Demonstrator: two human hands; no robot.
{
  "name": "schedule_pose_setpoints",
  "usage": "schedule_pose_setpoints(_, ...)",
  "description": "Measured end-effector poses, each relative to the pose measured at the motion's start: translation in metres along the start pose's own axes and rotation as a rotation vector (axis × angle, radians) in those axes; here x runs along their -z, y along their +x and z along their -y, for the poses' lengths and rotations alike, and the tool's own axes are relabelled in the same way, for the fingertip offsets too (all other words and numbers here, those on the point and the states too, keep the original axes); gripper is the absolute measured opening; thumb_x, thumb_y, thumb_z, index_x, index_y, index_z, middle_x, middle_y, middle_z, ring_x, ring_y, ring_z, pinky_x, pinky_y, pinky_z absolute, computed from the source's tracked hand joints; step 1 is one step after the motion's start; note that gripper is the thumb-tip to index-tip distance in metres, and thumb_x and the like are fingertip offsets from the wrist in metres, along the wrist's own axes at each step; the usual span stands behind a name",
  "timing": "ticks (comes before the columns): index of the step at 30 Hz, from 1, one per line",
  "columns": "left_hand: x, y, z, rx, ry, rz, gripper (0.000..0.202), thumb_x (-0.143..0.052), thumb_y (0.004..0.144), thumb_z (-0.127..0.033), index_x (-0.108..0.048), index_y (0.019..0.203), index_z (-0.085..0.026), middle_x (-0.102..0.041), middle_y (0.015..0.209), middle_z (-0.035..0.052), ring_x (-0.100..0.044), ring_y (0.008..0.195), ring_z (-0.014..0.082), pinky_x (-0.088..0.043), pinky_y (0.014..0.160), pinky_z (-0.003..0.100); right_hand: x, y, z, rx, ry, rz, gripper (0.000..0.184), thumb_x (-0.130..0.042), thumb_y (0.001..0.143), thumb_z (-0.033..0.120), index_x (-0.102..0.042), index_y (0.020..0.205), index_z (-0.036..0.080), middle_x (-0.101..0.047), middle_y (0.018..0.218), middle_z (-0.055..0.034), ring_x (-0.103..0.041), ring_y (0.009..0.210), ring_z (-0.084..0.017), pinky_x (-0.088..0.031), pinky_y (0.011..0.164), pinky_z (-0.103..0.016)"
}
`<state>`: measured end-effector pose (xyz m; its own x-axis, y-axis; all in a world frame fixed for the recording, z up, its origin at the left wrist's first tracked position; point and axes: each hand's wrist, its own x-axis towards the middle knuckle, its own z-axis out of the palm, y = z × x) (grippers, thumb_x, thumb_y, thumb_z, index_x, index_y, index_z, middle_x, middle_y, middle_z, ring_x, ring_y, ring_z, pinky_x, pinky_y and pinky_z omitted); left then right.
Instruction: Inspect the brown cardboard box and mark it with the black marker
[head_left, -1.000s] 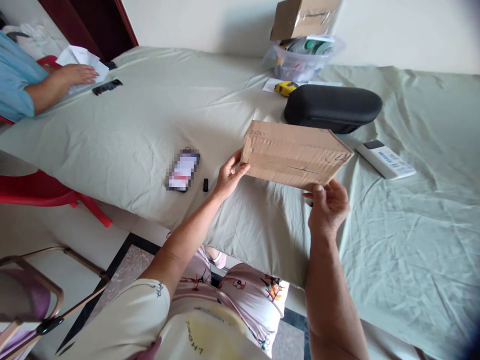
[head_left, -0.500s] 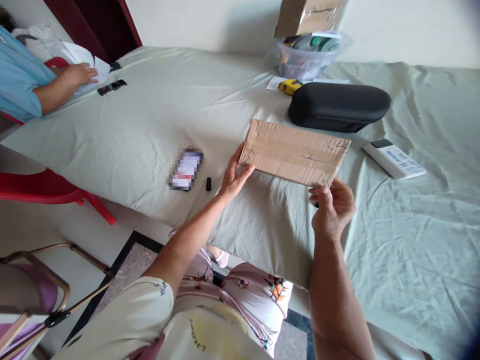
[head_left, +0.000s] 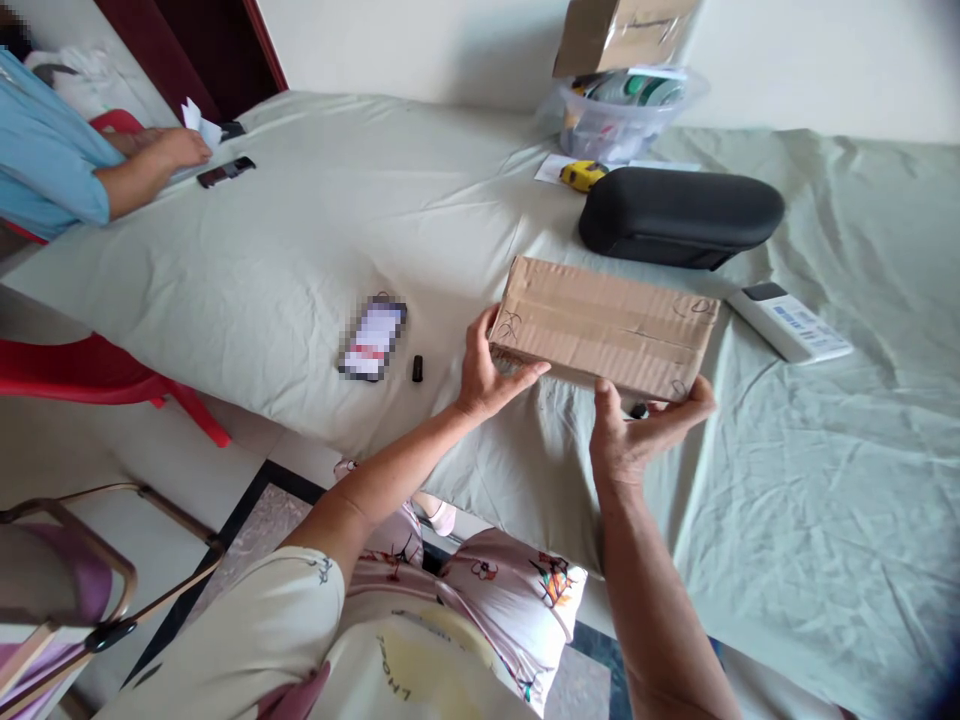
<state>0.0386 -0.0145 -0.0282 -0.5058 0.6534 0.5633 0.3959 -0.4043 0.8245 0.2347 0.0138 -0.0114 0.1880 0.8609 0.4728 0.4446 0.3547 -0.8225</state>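
Observation:
A brown cardboard box [head_left: 607,320] with pen marks on its corners is between my two hands over the cloth-covered table. My left hand [head_left: 487,370] grips its left end, the thumb along the near side. At the near right corner my right hand [head_left: 637,425] holds it, thumb against the near side and fingers round the right end. A small dark object [head_left: 639,411] shows by my right palm; its kind is unclear. I cannot tell whether the box's underside touches the cloth.
Beyond the box lie a black case [head_left: 679,215], a yellow tape measure [head_left: 583,176] and a plastic tub [head_left: 615,125]. A white device [head_left: 791,322] is to the right. Leftward are a phone [head_left: 373,338] and a small black piece [head_left: 418,369]. Another person's hand [head_left: 180,148] holds paper.
The box has moved slightly right and nearer and tipped so its near side shows more. My right thumb has shifted left along that side. The other person's paper is now folded or gathered smaller.

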Motion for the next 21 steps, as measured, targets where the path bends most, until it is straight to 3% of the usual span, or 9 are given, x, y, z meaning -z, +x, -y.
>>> schedule_pose_setpoints(3, -0.009, -0.005, -0.006, 0.038, -0.006, -0.055, 0.119, -0.102, 0.069, -0.061, -0.031, 0.160, -0.032, -0.051, 0.162, 0.0179, -0.057, 0.153, 0.0362, -0.047, 0.132, 0.059, -0.004, -0.004, 0.001, 0.051, -0.046, -0.130, 0.110, -0.069, 0.065, 0.101, -0.042, 0.140, 0.024, -0.051, 0.129, -0.0124, -0.056, 0.115, -0.033, -0.055, 0.102, -0.061)
schedule_pose_setpoints(7, -0.014, -0.007, -0.015, 0.149, -0.030, -0.050, 0.123, -0.107, 0.065, -0.052, -0.029, 0.157, -0.031, -0.051, 0.161, 0.0191, -0.058, 0.151, 0.0363, -0.045, 0.132, 0.060, -0.003, -0.008, 0.006, 0.059, -0.065, -0.132, 0.100, -0.073, 0.070, 0.097, -0.047, 0.137, 0.027, -0.054, 0.121, -0.0105, -0.057, 0.105, -0.030, -0.058, 0.099, -0.058)
schedule_pose_setpoints(10, -0.012, -0.007, -0.019, 0.161, -0.042, -0.054, 0.113, -0.101, 0.072, -0.059, -0.031, 0.156, -0.031, -0.054, 0.157, 0.0177, -0.060, 0.148, 0.0338, -0.050, 0.128, 0.056, 0.001, -0.007, 0.012, 0.058, -0.024, -0.116, 0.088, -0.069, 0.078, 0.094, -0.051, 0.135, 0.028, -0.056, 0.122, -0.0109, -0.059, 0.103, -0.030, -0.057, 0.099, -0.057)
schedule_pose_setpoints(15, -0.002, -0.001, -0.016, 0.140, -0.086, -0.048, 0.089, -0.075, 0.090, -0.077, -0.041, 0.157, -0.029, -0.058, 0.155, 0.0159, -0.061, 0.147, 0.0316, -0.052, 0.126, 0.052, 0.003, 0.001, 0.017, 0.075, 0.122, -0.126, 0.072, -0.055, 0.090, 0.090, -0.060, 0.123, 0.026, -0.060, 0.111, -0.0094, -0.064, 0.100, -0.029, -0.059, 0.094, -0.052)
schedule_pose_setpoints(21, 0.007, 0.013, 0.000, 0.218, -0.142, -0.048, 0.071, -0.065, 0.098, -0.075, -0.055, 0.148, -0.026, -0.068, 0.150, 0.0152, -0.067, 0.142, 0.0311, -0.053, 0.125, 0.051, 0.002, 0.015, 0.009, 0.041, 0.215, -0.101, 0.062, -0.059, 0.093, 0.080, -0.068, 0.113, 0.022, -0.070, 0.107, -0.0108, -0.068, 0.102, -0.028, -0.058, 0.096, -0.048)
